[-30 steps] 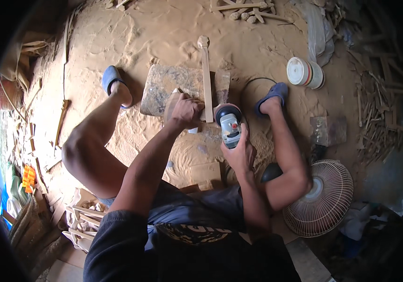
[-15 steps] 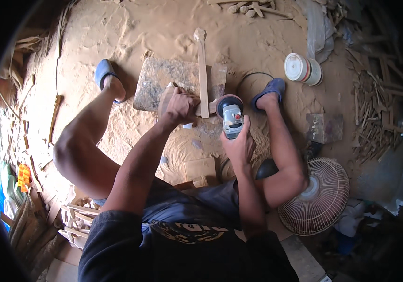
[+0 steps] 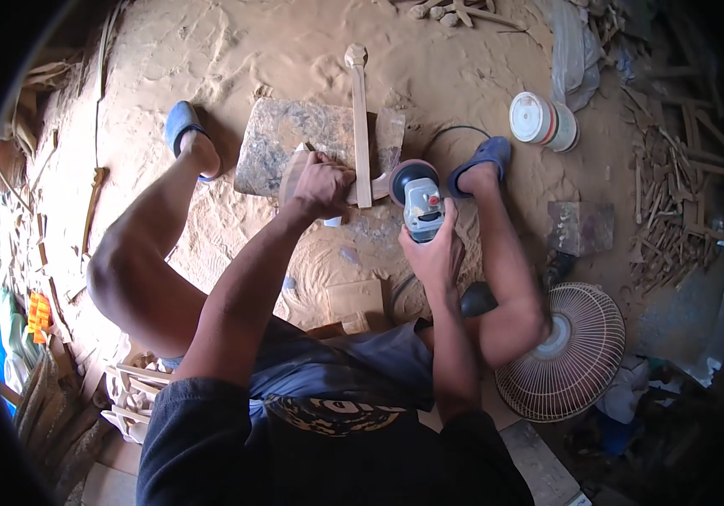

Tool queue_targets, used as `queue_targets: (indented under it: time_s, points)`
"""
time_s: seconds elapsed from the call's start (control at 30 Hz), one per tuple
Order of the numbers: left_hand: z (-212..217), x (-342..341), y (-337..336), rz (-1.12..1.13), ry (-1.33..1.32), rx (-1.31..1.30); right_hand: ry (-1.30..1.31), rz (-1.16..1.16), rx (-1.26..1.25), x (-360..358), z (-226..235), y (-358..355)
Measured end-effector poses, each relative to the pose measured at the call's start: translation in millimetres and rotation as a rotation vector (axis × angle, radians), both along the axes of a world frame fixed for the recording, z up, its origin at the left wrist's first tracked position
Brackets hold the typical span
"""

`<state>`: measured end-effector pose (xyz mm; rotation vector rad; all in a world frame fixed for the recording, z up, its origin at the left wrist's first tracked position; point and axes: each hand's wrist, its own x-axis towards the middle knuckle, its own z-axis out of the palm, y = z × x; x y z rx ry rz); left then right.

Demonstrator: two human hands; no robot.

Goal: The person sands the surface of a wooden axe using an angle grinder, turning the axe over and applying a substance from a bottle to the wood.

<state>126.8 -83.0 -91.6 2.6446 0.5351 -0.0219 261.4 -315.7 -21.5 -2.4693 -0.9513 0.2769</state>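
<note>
My right hand [image 3: 436, 255] is wrapped round a grey angle grinder [image 3: 423, 207] with a round sanding disc [image 3: 404, 181] on its far end. The disc is at the right end of a pale wooden piece [image 3: 293, 179]; whether they touch I cannot tell. My left hand [image 3: 321, 185] is closed on this piece and covers its middle. Beneath it is a worn, stained block [image 3: 282, 126]. A long wooden strip [image 3: 361, 135] with a knobbed far end crosses the block, just right of my left hand.
Sawdust covers the floor around my sandalled feet. To the right are a white tub [image 3: 532, 118], a square block [image 3: 581, 228], a round caged fan [image 3: 602, 354] and heaped wood scraps [image 3: 670, 202]. At lower left stands a crate [image 3: 132, 396] of pieces. A cord [image 3: 454, 129] runs near my right foot.
The grinder has shifted slightly to the right and tilted a little, with my right hand. The rest of the view has drifted slightly left; my left hand keeps its hold.
</note>
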Motion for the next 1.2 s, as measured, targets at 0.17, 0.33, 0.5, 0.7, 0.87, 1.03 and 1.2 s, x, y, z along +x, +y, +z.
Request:
queue_targets:
  time_s: [0.17, 0.33, 0.5, 0.7, 0.87, 1.03, 1.2]
  points:
    - [-3.5, -0.3, 0.4, 0.0, -0.101, -0.012, 0.059, -0.01, -0.003, -19.2, -3.4, -4.7]
    - [-5.0, -1.1, 0.5, 0.007, -0.096, -0.013, 0.062, 0.015, -0.034, -28.0, -3.7, -2.6]
    - [-8.0, -0.8, 0.1, 0.018, -0.09, 0.009, 0.054, -0.003, -0.083, -29.6, -7.6, 0.8]
    - [-12.5, -2.3, -1.3, 0.024, -0.076, 0.012, 0.005, -0.06, -0.076, -23.3, -9.4, 9.2]
    - [-10.4, 1.9, 4.5, -0.022, 0.15, 0.02, 0.011, -0.11, -0.007, -0.6, -10.4, 16.4]
    - [-6.1, 1.6, 4.8, -0.029, 0.085, 0.009, 0.025, -0.144, 0.044, 28.5, -10.5, 29.7]
    - [3.8, 8.1, 10.4, -0.127, 0.161, 0.019, 0.164, -0.074, 0.146, 69.1, -8.9, 14.4]
